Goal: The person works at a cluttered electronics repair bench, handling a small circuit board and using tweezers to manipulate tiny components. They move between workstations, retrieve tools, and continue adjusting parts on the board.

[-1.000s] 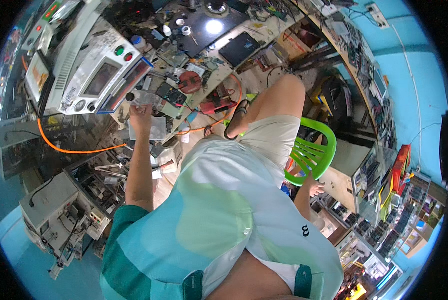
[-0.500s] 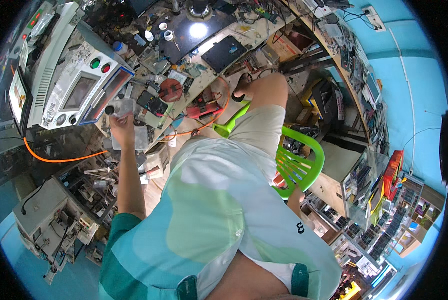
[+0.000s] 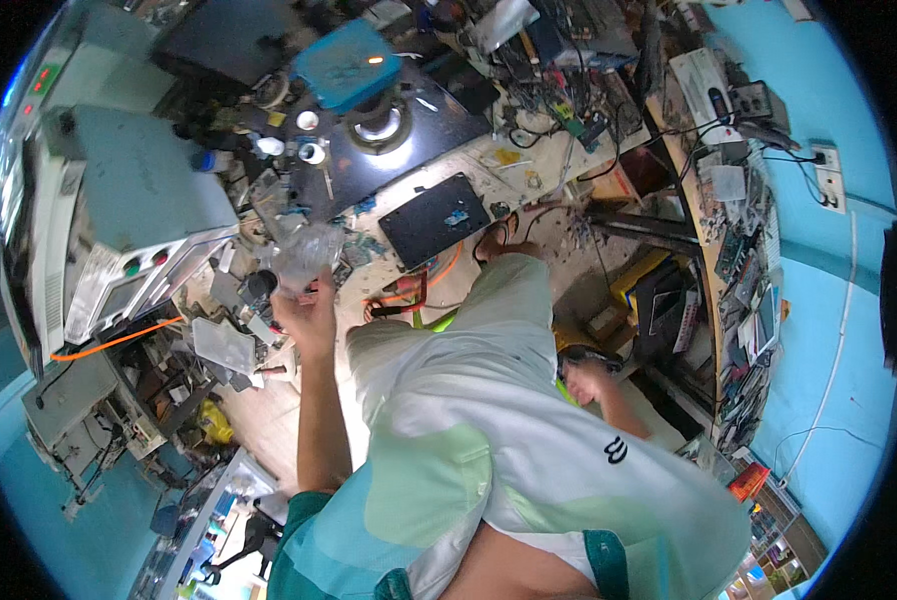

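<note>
My left hand is closed around a clear plastic bottle with a dark cap, raised over the near left part of the workbench. Below and left of it lies a translucent plastic box among small parts. My right hand is low at my right side, by a strip of the green plastic chair. Its fingers are smeared by motion, and my body hides most of the chair.
A black flat panel lies on the bench beside a lit round lamp with a blue box above it. White-fronted machines stand at the left, with an orange cable below. Cluttered shelves run along the right wall.
My left hand has carried the bottle to the right, away from the machine's front. My body and view have shifted toward the bench, and less of the green chair shows.
</note>
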Action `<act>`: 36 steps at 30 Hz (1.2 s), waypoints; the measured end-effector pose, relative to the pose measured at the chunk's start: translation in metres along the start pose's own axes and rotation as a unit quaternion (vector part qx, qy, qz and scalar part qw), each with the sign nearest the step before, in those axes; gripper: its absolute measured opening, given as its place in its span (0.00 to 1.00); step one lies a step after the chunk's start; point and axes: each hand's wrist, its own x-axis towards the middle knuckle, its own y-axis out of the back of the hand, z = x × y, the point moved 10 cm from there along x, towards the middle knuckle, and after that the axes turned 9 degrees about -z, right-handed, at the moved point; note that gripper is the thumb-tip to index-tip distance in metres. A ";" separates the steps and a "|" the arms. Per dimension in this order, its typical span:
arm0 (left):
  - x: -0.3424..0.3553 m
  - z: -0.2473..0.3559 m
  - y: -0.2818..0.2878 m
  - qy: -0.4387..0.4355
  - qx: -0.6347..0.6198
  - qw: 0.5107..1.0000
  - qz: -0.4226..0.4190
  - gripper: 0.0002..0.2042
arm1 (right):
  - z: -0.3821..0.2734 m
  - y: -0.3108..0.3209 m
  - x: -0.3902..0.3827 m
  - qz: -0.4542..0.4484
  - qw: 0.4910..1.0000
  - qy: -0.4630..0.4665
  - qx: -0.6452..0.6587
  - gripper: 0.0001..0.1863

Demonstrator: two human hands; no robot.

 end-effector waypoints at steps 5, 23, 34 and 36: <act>0.051 -0.004 -0.095 -0.076 0.179 0.981 0.009 0.17 | -0.240 0.018 0.142 -0.070 0.977 0.107 -0.170 0.47; 0.091 -0.040 -0.120 -0.147 0.232 0.961 -0.044 0.38 | -0.415 -0.001 0.250 0.313 0.689 0.300 -0.580 0.72; 0.004 -0.003 -0.082 -0.257 0.320 0.906 0.107 0.44 | -0.366 0.005 0.195 0.338 0.786 0.420 -0.304 0.63; -0.032 -0.008 -0.081 -0.287 0.293 0.902 0.136 0.30 | -0.358 -0.004 0.155 0.382 0.724 0.457 -0.349 0.53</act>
